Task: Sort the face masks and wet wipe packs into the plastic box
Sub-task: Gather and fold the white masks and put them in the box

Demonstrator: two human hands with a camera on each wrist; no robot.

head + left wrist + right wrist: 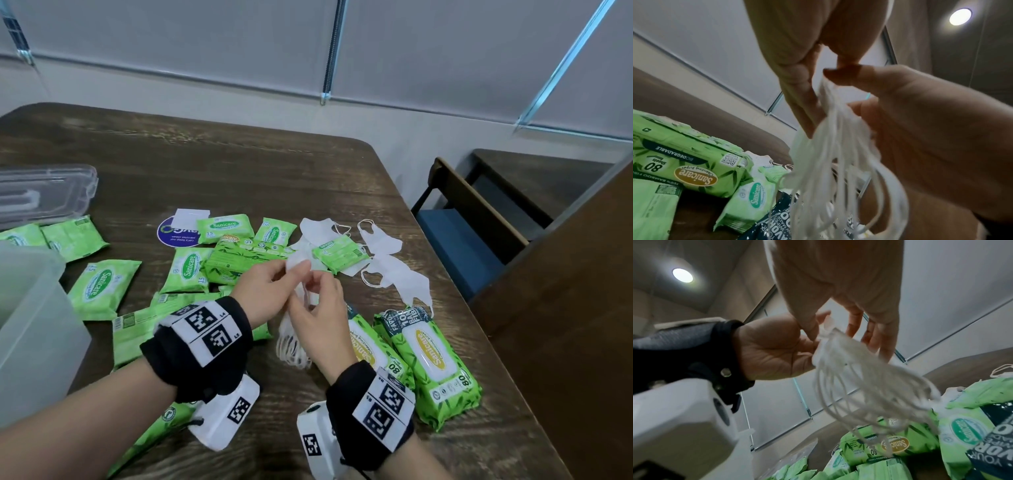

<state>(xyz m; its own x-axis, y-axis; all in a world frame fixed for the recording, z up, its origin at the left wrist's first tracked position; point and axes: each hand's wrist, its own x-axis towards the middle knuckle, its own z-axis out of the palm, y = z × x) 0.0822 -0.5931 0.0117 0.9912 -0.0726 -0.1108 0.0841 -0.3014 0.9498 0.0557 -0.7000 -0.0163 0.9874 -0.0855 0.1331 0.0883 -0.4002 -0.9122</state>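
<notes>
Above the middle of the table, both hands hold one stack of white face masks (298,301), with the ear loops (291,353) hanging down. My left hand (294,275) pinches the stack's upper edge from the left. My right hand (317,294) pinches it from the right. The left wrist view shows the masks (836,146) dangling between my left fingers (807,91) and my right thumb (849,76). In the right wrist view the stack (846,363) hangs under my right fingers (875,337). The plastic box (30,329) stands at the left edge. Green wet wipe packs (99,287) lie scattered around.
The box's clear lid (44,195) lies at the far left. Loose masks (394,274) and a small pack (337,251) lie beyond my hands. Two large wipe packs (435,366) lie to the right. A chair (479,233) stands past the table's right edge.
</notes>
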